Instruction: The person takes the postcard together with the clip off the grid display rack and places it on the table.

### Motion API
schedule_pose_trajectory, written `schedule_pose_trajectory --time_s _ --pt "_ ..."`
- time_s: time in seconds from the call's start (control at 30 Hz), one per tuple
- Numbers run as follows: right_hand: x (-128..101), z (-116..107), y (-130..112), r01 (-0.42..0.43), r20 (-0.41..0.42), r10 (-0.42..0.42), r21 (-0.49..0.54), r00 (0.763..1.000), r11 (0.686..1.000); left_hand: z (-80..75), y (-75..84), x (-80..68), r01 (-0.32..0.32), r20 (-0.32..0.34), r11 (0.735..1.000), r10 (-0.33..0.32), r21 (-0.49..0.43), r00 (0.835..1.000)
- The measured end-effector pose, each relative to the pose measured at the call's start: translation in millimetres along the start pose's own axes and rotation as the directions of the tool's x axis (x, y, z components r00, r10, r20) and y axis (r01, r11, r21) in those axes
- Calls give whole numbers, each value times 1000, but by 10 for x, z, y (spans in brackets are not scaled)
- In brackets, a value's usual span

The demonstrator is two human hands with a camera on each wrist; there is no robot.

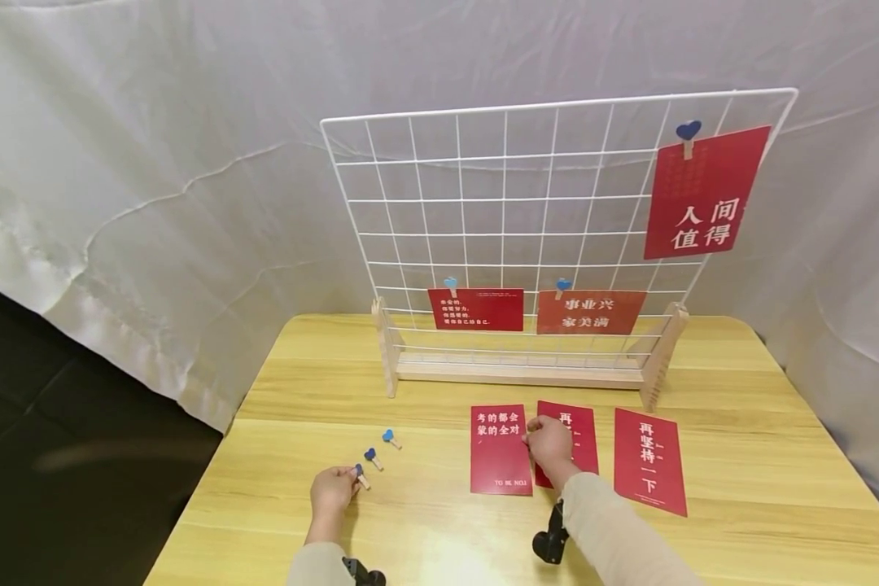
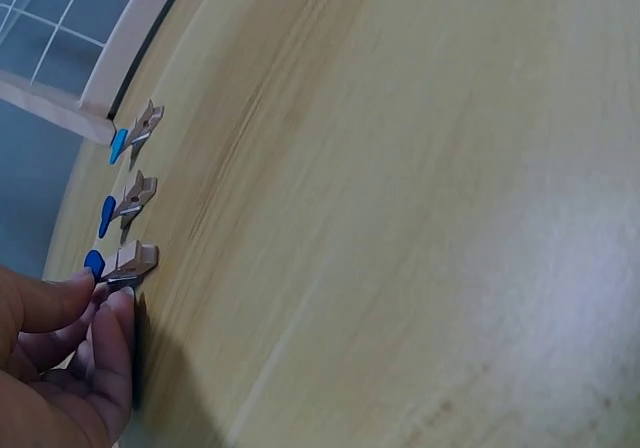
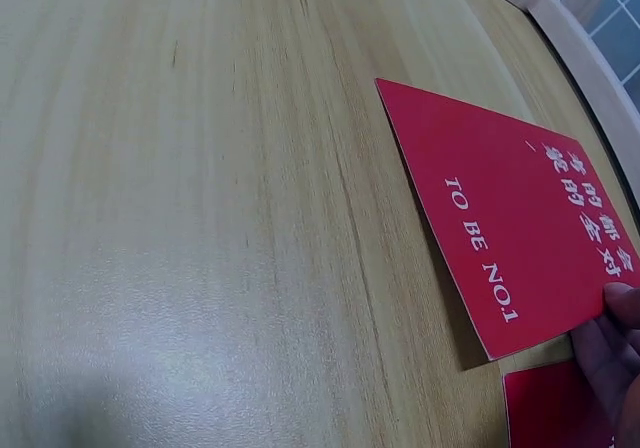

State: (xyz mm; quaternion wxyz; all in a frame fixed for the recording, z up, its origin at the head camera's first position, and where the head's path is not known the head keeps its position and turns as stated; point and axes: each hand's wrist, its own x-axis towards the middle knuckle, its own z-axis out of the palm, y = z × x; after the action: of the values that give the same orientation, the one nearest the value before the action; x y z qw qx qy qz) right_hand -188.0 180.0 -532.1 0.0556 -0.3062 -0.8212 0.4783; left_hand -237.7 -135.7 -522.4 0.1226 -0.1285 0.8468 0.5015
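Observation:
My left hand [image 1: 333,491] pinches a small wooden clothespin [image 2: 132,260] with a dark blue heart, thumb and fingertips at the heart end. Beyond it lie two more heart clothespins, one dark blue [image 2: 128,206] and one light blue [image 2: 140,136]. On the right, my right hand [image 1: 552,443] grips the right edge of a red card [image 1: 500,460] printed "TO BE NO.1", thumb on top and fingers beneath. Shadow shows along that card's edge in the right wrist view. A second red card [image 1: 586,452] lies partly hidden under my right hand.
Behind stands a white wire grid [image 1: 483,199] on a wooden base [image 1: 520,373]. Heart clips hold a large red card [image 1: 706,195] at its upper right and two smaller cards, one red [image 1: 483,313] and one orange-red [image 1: 593,313], low down. Another red card [image 1: 650,464] lies at right.

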Motion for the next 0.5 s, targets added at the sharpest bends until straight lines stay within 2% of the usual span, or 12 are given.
schedule_pose_trajectory --time_s 0.27,0.43,0.5 --pt "-27 -48 12 -12 17 12 -1 1000 1000 -8 -11 1 -37 -20 996 38 78 999" --pt "-27 -64 21 -63 77 53 141 996 988 -55 -9 -18 -76 -18 983 80 168 997" --pt "-13 -74 29 -75 110 55 190 992 979 -81 -17 -17 -88 -9 981 91 175 996"
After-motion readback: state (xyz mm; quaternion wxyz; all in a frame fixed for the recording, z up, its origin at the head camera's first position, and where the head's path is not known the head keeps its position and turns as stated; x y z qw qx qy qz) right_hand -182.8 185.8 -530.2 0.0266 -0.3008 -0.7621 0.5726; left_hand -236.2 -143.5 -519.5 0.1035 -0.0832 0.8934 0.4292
